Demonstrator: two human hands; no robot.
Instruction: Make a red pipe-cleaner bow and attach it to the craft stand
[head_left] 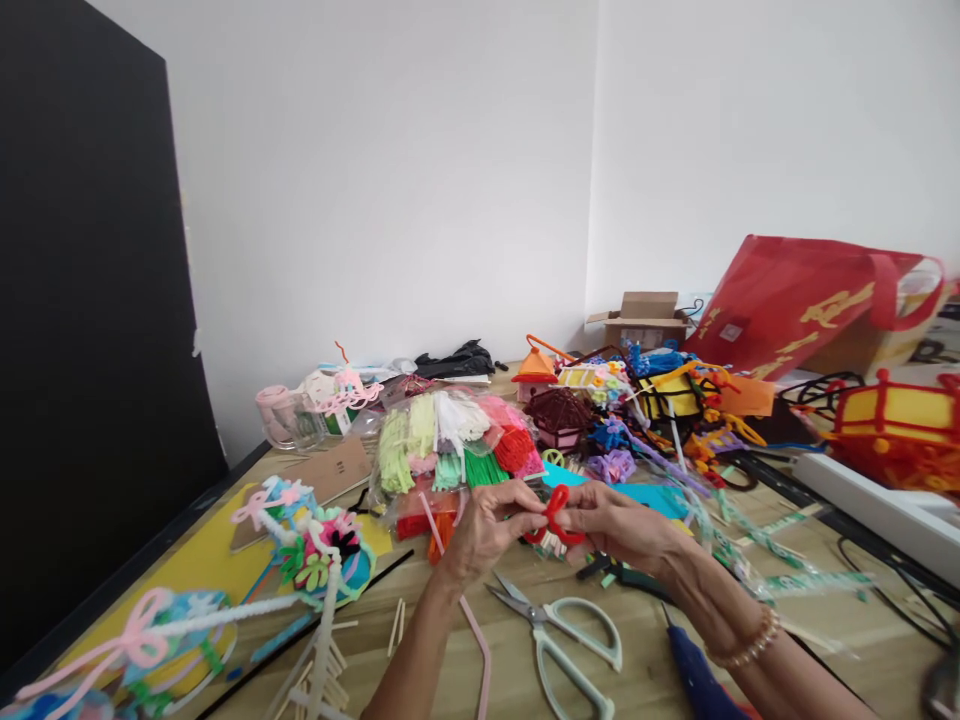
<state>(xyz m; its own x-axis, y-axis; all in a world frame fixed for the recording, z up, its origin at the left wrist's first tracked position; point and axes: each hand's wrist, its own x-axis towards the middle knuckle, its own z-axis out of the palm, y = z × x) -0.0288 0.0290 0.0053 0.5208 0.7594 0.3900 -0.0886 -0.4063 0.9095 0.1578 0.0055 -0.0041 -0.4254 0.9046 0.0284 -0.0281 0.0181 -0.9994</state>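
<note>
Between my two hands, above the middle of the table, is a red pipe cleaner (559, 505) bent into several loops. My left hand (487, 525) pinches it from the left with thumb and forefinger. From the right, my right hand (611, 520) grips it near the centre, a beaded bracelet on that wrist. Partly open scissors (547, 620) with pale handles lie on the table just below the hands. A pink pipe cleaner (476, 640) rests beside my left forearm. Right of the scissors lies a blue-handled tool (690, 660), partly behind my right forearm.
Bundles of coloured pipe cleaners (450, 435) are piled behind my hands. Pipe-cleaner flower pieces (326, 550) lie at the left on yellow card. Small lanterns (559, 415), a red bag (795, 300) and a cardboard box (645, 320) stand at the back right. A red-and-yellow lantern (900, 425) sits far right.
</note>
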